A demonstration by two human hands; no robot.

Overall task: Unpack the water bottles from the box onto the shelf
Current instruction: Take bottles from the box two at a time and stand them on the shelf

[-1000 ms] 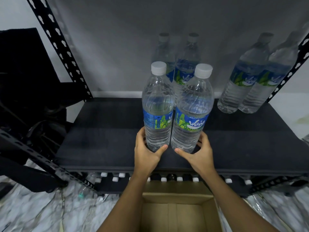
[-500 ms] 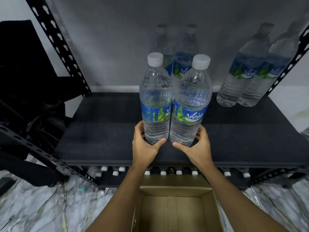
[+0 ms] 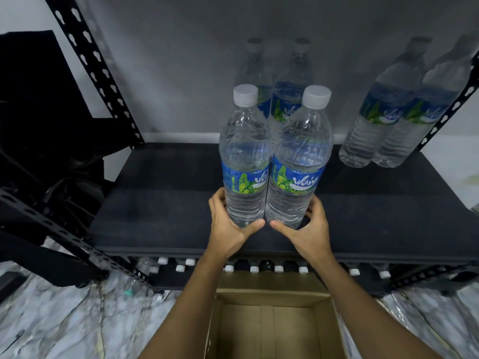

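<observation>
Near the black shelf's (image 3: 160,203) front edge, left hand (image 3: 228,229) grasps left clear blue-labelled bottle (image 3: 245,156), right hand (image 3: 311,229) grasps right bottle (image 3: 300,156); open room leftward.

Clear bottles (image 3: 245,161) have white caps and blue-green labels; the shelf (image 3: 160,203) is black, the box (image 3: 272,330) brown

Storeroom: slotted steel rack (image 3: 85,60), stocked bottles (image 3: 383,120)
</observation>
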